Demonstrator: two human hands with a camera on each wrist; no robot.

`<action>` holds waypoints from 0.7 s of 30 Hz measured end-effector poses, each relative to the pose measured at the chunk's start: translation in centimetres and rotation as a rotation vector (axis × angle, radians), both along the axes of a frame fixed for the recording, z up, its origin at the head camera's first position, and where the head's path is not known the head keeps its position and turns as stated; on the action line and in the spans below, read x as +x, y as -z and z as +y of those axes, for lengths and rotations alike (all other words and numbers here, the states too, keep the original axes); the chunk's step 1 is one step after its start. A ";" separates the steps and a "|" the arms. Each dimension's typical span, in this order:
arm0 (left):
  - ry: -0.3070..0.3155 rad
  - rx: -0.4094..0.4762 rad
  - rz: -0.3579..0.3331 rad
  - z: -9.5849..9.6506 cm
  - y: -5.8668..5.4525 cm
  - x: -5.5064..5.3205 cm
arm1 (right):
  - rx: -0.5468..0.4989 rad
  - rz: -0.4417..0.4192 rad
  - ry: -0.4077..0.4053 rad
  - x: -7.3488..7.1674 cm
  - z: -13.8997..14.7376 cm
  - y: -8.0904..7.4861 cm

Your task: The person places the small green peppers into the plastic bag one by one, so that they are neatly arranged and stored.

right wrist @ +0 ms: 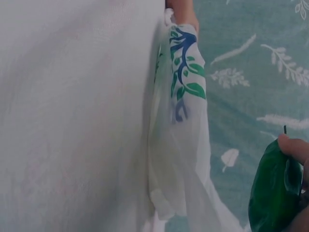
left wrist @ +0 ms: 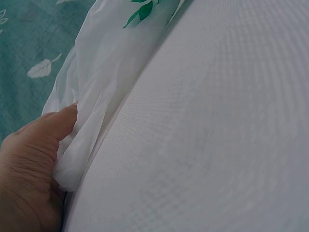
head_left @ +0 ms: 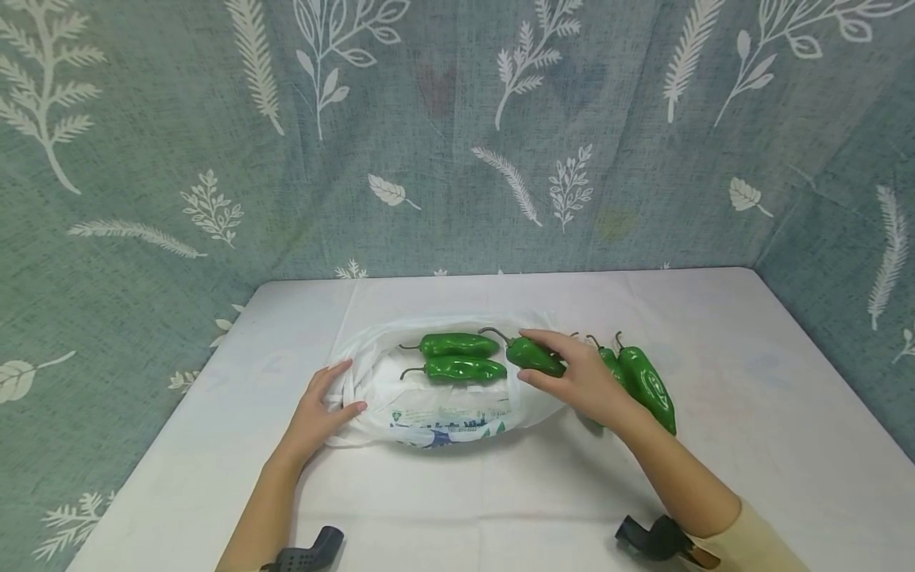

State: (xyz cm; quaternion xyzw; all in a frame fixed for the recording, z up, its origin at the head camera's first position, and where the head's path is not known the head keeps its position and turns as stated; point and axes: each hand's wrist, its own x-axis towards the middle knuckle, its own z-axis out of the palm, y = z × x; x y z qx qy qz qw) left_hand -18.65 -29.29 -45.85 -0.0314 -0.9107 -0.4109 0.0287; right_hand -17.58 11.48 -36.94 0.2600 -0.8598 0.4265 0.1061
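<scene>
We see a white table [head_left: 443,492] bearing an open plastic bag [head_left: 450,413], its left edge gripped by the left hand [head_left: 314,411], while the right hand [head_left: 582,377] clamps a green pepper [head_left: 534,355] over the bag's right side. Two peppers [head_left: 465,369] lie inside; other peppers [head_left: 646,388] rest on the table to the right. We judge that if the left grip slackens, the thin plastic could sag, and the pepper's curved stem [head_left: 495,330] could snag it.

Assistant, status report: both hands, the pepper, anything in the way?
Left hand curled round left end of plastic bag. Right hand holding green pepper above bag's right side. Two peppers inside, others right of bag. Possible snag: bag's edge beneath held pepper.
</scene>
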 end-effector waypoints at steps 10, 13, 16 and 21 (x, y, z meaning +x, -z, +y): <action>-0.004 0.003 -0.006 0.0 0.0 0.0 | 0.005 0.042 -0.067 -0.1 -1.8 -0.2; -0.002 0.006 -0.005 0.0 0.0 0.0 | 0.010 0.044 -0.073 -0.2 -2.5 -0.3; 0.000 0.007 -0.006 0.0 0.1 -0.1 | 0.022 0.043 -0.086 -0.4 -3.2 -0.2; 0.000 -0.001 -0.006 -0.1 0.1 -0.1 | 0.048 0.049 -0.123 -0.7 -4.6 0.1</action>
